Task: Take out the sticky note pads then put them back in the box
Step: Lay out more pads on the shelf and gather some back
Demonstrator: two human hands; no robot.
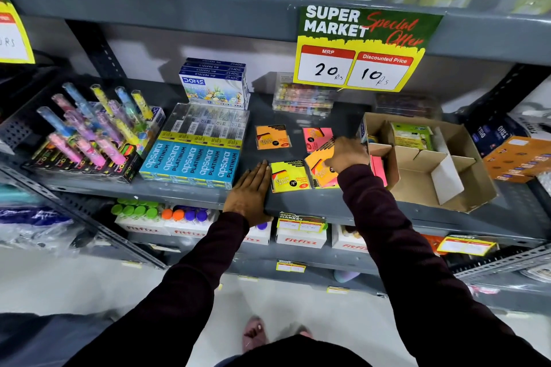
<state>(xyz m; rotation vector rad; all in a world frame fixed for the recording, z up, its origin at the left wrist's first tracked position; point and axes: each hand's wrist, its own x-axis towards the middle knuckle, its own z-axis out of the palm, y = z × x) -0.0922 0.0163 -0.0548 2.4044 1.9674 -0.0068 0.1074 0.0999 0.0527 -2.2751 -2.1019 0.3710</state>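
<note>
Sticky note pads lie on the grey shelf (298, 202): an orange pad (272, 136) at the back, a pink pad (315, 138) to its right, a yellow pad (288, 176) at the front. My right hand (347, 155) grips a tilted orange pad (320, 167) just left of the open cardboard box (447, 188). Another pink pad (378, 170) stands on edge against the box's left side. A green packet (413, 135) sits in the box's back compartment. My left hand (250, 194) rests flat on the shelf edge, left of the yellow pad.
Blue Apsara boxes (190, 162) and a tray of coloured tubes (89, 134) fill the shelf's left. A Doms box stack (214, 83) and clear cases (302, 98) stand behind. A price sign (357, 48) hangs above. Orange packets (518, 158) lie right of the box.
</note>
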